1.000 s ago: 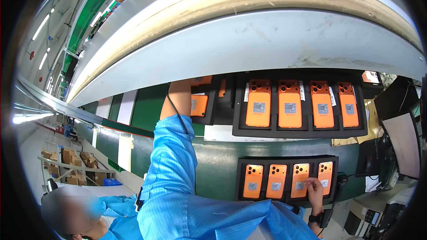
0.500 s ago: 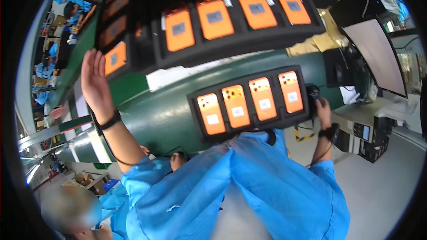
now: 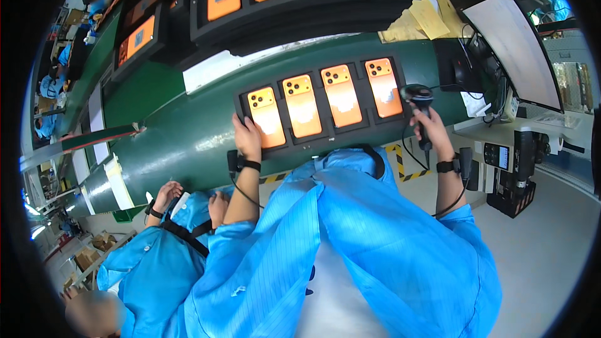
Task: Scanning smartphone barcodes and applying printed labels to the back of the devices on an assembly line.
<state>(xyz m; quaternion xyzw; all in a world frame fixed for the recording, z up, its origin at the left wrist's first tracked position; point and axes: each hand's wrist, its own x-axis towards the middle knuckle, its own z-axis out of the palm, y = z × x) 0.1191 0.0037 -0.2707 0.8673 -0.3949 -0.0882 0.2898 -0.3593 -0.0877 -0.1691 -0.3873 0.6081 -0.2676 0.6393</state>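
Note:
Four orange phones lie in a row, camera ends far, in the slots of a black foam tray (image 3: 368, 124); the leftmost phone (image 3: 267, 119) is nearest my left hand (image 3: 248, 139). That hand is closed on the tray's left end, its fingers against the edge by the phone. At the tray's right end, my right hand (image 3: 432, 130) grips the handle of a black barcode scanner (image 3: 422, 99). The scanner's head is level with the rightmost phone (image 3: 383, 87), a little apart from it. Pale labels on the phones are washed out by glare.
Stacked black trays (image 3: 300, 6) with more orange phones stand at the far side of the green table (image 3: 169, 131). Yellow paper sheets (image 3: 429, 17), a monitor (image 3: 513, 50) and a mouse are at the right. A seated co-worker (image 3: 156, 263) is close at my left.
My left hand has come from beside the far-left phone tray down to the near tray's left end. My right hand has brought the scanner up into clearer view. The whole view has shifted.

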